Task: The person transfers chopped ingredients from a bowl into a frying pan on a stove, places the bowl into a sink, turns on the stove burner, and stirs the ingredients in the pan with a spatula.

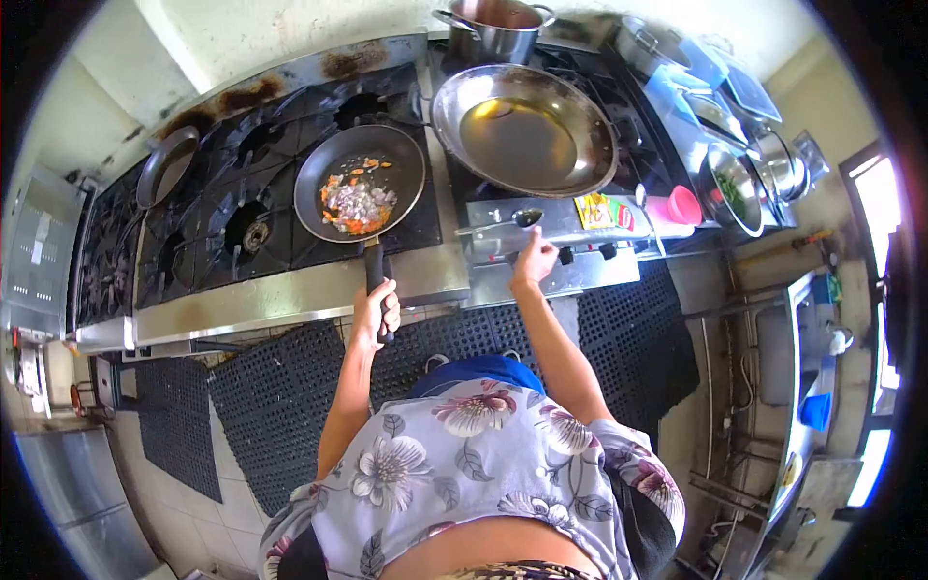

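Note:
My left hand (377,314) is wrapped round the black handle of a frying pan (314,179), which rests on the stove grate. Chopped red onion and orange bits (358,203) lie in the pan. My right hand (535,261) is over the stove's front ledge, its index finger stretched out and the other fingers partly curled. That fingertip is close to the bowl of a metal spoon (527,217); whether they touch is unclear. Dark control knobs (607,251) sit beside the hand. Behind it stands a wide steel pan (604,145) with yellowish liquid.
A tall pot (469,48) stands at the back, and another pan (166,169) at the far left. On the right ledge are a yellow packet (601,211), a pink cup (683,205) and a second spoon (648,217). A bowl of greens (715,159) stands further right.

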Available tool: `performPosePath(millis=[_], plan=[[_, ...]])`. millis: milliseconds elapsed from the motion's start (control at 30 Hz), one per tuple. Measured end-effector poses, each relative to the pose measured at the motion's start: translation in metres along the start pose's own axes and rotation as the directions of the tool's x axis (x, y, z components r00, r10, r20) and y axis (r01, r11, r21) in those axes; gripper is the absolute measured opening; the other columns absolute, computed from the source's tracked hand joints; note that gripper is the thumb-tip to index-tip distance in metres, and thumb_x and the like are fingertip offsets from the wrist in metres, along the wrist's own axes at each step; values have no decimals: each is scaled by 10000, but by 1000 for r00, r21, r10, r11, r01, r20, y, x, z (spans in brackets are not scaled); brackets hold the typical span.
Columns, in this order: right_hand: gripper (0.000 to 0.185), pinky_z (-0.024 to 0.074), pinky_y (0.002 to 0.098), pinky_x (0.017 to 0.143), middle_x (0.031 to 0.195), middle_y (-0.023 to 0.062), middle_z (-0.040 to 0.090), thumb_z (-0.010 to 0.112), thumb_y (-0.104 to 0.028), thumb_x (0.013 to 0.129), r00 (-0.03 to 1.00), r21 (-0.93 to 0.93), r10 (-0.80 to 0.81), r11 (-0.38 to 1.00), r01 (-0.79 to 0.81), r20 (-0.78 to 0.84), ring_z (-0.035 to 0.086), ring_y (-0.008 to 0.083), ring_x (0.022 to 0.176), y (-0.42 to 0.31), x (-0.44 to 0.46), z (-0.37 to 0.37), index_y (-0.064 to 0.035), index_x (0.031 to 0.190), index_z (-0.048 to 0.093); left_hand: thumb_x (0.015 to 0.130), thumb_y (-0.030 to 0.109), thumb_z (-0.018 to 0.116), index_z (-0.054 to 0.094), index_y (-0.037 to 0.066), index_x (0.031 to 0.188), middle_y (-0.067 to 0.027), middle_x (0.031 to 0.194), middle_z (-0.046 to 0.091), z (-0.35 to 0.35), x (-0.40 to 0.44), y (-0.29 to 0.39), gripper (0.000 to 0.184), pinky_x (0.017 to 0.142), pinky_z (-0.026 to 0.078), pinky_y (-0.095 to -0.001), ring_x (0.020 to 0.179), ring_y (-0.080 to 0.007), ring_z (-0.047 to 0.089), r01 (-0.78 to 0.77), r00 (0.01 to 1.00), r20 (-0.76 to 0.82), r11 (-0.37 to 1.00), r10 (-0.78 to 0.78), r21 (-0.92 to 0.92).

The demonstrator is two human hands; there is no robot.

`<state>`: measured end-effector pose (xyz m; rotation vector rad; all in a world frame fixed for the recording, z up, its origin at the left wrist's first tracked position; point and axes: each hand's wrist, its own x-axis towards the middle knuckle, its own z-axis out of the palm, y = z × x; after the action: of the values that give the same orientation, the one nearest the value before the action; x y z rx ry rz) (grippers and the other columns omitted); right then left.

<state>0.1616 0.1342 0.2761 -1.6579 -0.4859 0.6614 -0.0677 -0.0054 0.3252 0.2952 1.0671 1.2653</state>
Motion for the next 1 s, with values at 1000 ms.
performPosePath(millis=[1000], plan=[[117,517,312,488,688,149,574,550,-14,738,979,295,168,935,-194,111,578,213,532,35,350,-149,68,816,521,819,213,574,443,114,811,31,552,441,14,33,-28,164,313,295,-207,361,-60,392,-47,990,-131,999,43,-23]])
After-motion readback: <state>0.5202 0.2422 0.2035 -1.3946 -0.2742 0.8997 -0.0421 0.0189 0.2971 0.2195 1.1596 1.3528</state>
